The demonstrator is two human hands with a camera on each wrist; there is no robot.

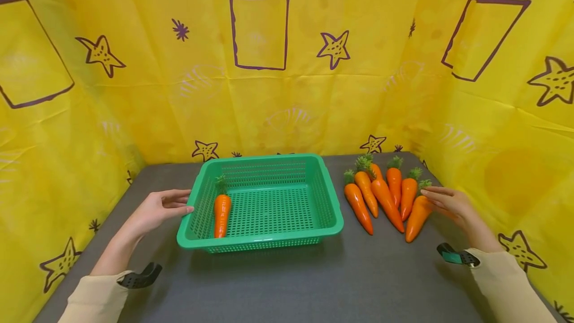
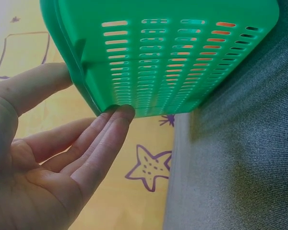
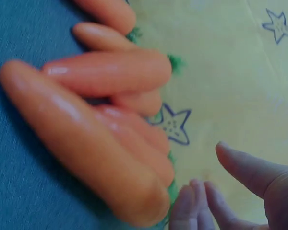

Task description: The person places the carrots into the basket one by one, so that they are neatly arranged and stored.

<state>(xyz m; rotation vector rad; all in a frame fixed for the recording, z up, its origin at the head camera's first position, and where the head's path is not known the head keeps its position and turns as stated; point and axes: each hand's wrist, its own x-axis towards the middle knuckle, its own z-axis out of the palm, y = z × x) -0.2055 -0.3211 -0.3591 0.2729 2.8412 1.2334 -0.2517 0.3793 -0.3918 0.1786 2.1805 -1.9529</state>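
Note:
A green plastic basket (image 1: pixel 269 239) with slotted walls stands on the grey table, and one orange carrot (image 1: pixel 221 216) with a green top lies inside at its left. My left hand (image 1: pixel 154 211) holds the basket's left rim, thumb over the edge. In the left wrist view, the fingers (image 2: pixel 103 139) reach the outer wall below that rim. To the right of the basket lies a group of several carrots (image 1: pixel 387 201). Over the leafy end of the rightmost carrot (image 1: pixel 418 219) is my right hand (image 1: pixel 453 207), fingers extended; the right wrist view shows nothing between thumb and fingers.
Yellow cloth (image 1: pixel 269 113) with drawn stars and squares hangs behind the table and along both sides. The grey table surface (image 1: pixel 323 283) runs in front of the basket. Each wrist wears a dark strap (image 1: pixel 457 255).

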